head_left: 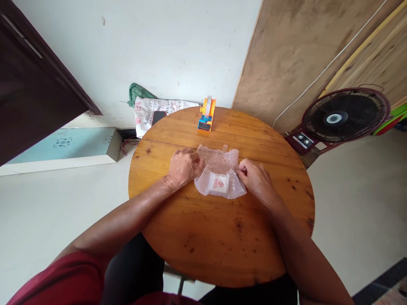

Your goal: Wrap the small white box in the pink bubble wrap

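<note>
A sheet of bubble wrap [214, 159] lies on the round wooden table, its near part folded over a small white box [219, 184] with red print. The box shows through the clear wrap. At the wrap's left edge, my left hand [185, 164] is closed, fingers curled on the plastic. My right hand [255, 174] pinches the right edge between thumb and forefinger. Just beyond the wrap's far edge, a short strip of tape [225, 148] shows.
An orange and blue tape dispenser [207, 114] stands near the far edge of the wooden table [210, 241]. Beyond it, a printed white sack [144, 111] leans by the wall. A dark red fan [345, 114] stands at the right, and a pale blue box [63, 146] lies at the left.
</note>
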Tool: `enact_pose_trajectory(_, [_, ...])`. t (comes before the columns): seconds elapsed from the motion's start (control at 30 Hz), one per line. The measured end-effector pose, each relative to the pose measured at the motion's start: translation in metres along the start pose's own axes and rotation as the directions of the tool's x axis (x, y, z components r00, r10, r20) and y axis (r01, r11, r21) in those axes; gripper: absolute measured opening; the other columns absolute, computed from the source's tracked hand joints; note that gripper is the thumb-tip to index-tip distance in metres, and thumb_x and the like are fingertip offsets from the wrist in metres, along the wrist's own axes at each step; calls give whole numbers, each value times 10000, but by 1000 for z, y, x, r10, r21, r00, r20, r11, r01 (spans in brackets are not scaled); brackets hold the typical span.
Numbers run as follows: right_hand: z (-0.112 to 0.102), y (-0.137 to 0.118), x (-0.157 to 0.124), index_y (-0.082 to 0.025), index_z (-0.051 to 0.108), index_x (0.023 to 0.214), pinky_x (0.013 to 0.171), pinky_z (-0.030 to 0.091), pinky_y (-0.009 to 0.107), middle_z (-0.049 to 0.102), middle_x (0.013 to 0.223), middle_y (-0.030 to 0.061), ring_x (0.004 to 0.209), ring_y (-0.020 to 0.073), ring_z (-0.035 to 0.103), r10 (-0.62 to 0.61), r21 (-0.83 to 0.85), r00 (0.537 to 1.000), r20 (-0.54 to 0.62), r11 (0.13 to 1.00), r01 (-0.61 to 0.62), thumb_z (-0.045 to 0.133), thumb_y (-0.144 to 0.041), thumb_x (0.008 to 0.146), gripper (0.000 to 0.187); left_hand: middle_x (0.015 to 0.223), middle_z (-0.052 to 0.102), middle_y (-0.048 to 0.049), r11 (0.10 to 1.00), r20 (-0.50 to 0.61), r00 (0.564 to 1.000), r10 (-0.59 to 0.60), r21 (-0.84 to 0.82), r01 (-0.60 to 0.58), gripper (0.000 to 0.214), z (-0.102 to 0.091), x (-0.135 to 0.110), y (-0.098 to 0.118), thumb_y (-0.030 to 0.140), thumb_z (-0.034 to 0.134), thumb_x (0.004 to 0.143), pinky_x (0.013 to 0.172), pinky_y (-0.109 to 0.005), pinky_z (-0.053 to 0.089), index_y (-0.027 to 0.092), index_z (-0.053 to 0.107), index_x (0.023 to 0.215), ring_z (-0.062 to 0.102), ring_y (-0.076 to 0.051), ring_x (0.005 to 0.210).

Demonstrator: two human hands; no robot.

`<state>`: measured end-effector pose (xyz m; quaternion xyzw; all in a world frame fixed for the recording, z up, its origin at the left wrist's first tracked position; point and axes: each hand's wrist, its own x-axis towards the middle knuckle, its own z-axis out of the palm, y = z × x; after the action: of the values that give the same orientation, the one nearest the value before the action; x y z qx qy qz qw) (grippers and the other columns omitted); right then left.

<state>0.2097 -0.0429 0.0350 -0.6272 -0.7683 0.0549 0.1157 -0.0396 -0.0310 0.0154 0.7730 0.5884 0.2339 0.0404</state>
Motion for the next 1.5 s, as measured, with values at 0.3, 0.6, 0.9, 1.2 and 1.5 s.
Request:
enact_pose_trajectory(0.3, [-2, -4, -5, -227, 677, 890, 647, 337, 268, 695, 909, 36, 768, 172, 592, -229, 114, 972, 44, 968, 223, 490, -180, 878, 193, 927, 678, -106, 956, -148, 962, 228, -155, -250, 215, 2, -1, -3, 345, 586, 852, 817, -394, 430, 175, 705, 793, 574, -245, 883])
enact_pose_trajectory(0.6, [-6, -9, -8, -236, 731, 935, 697, 395, 267, 712, 948, 50, 825, 178, 632, -343, 125, 937, 61, 934, 334, 516, -198, 913, 219, 758, 695, -46, 777, -113, 900, 421, -466, -423, 143, -7, -4, 3, 282, 567, 859, 801, -353, 435, 176, 648, 807, 618, -185, 744])
enact_pose_trajectory(0.9, [-13, -14, -13, -228, 706, 830, 617, 327, 289, 714, 830, 49, 717, 181, 617, -284, 3, 944, 171, 958, 287, 500, -266, 942, 238, 681, 695, -37, 875, -182, 946, 268, -365, -318, 249, -6, -2, 1, 291, 513, 902, 781, -358, 412, 174, 658, 736, 600, -171, 658])
enact_pose_trajectory(1.2, [-15, -16, -17, -248, 713, 961, 668, 391, 294, 738, 933, 55, 810, 209, 656, -310, 81, 942, 129, 950, 302, 553, -277, 904, 172, 811, 717, -75, 779, -276, 877, 393, -407, -477, 95, -2, -2, 1, 261, 597, 833, 798, -351, 501, 181, 642, 811, 666, -216, 854])
enact_pose_trajectory(1.5, [-17, -18, -20, -229, 648, 1223, 887, 478, 365, 684, 1214, 85, 1061, 259, 655, -335, 159, 941, 41, 932, 325, 561, -286, 889, 350, 770, 703, -58, 639, -37, 933, 359, -719, -275, 159, -11, -9, 8, 288, 622, 845, 637, -237, 514, 139, 666, 874, 649, -134, 667])
